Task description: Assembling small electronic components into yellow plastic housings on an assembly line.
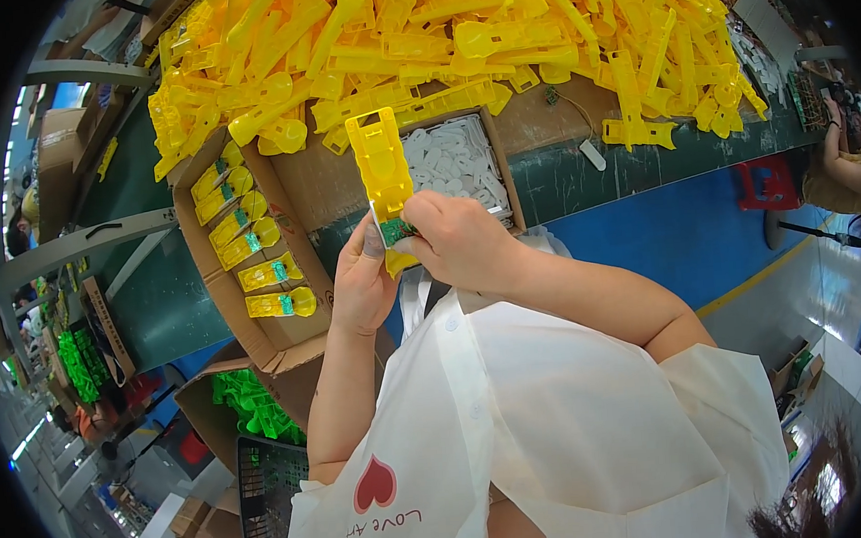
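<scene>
In front of my chest I hold a long yellow plastic housing (381,164), tilted upright, with its hollow side showing. My left hand (357,283) is closed round its lower part from the left. A small green circuit board (397,231) lies at the housing's lower portion. My right hand (463,242) pinches at this board from the right, thumb below and curled fingers above. The right fingers partly hide the board and the housing's lower end.
A large heap of yellow housings (476,44) covers the far side of the green table (642,179). At left, a cardboard box (296,240) holds several yellow housings with green boards. Small white parts (451,159) fill another box. Green parts (256,403) and a black basket (258,506) stand lower left.
</scene>
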Motion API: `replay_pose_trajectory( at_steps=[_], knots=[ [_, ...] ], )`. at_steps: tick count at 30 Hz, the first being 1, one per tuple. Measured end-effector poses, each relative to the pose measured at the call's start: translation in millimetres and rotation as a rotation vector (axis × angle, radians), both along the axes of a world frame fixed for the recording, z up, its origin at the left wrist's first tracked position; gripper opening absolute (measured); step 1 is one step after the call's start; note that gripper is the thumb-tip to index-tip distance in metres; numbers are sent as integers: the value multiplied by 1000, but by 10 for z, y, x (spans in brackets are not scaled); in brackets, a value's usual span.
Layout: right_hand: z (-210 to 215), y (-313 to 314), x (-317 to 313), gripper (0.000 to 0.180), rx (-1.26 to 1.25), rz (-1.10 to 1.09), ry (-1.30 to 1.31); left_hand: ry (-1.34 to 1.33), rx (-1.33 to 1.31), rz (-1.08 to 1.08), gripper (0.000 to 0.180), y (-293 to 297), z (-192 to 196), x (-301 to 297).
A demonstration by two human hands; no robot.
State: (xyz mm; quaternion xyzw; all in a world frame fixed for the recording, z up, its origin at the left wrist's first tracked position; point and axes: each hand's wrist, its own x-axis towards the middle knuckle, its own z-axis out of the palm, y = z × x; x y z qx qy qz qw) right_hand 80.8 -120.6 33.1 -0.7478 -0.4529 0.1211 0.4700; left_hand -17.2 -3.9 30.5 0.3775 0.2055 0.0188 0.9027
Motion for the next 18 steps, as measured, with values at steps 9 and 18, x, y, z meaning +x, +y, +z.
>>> replay_pose_trajectory(
  at_steps=[9,18],
  knots=[
    [26,-37,56,19,92,15,-52,-25,596,-43,37,-133,115,99],
    [126,-155,118,13,-47,-17,960,-49,675,-55,31,-136,204,87]
  ],
)
